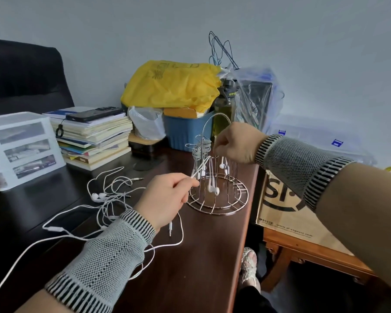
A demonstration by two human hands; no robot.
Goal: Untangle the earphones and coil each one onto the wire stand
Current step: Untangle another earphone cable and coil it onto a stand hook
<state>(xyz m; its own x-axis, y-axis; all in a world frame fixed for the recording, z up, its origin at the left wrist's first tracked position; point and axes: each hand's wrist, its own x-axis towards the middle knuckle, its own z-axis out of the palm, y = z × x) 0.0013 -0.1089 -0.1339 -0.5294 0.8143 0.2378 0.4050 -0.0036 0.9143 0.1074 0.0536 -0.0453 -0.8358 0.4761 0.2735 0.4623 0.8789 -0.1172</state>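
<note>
A silver wire stand (219, 199) with a round base stands near the right edge of the dark table (201, 256). White earbuds (212, 188) hang inside it and a coiled cable (200, 151) wraps its top. My left hand (165, 199) pinches a white earphone cable that runs up to the stand. My right hand (233, 143) pinches the same cable at the stand's top. A tangle of white earphones (108, 195) lies on the table to the left, and one cable trails under my left wrist.
A stack of books (93, 141) with a phone on top, a white drawer unit (20, 147), a blue bin (187, 132), a yellow bag (172, 84) and a bottle (225, 107) crowd the back. A cardboard box (287, 206) sits on a wooden bench to the right.
</note>
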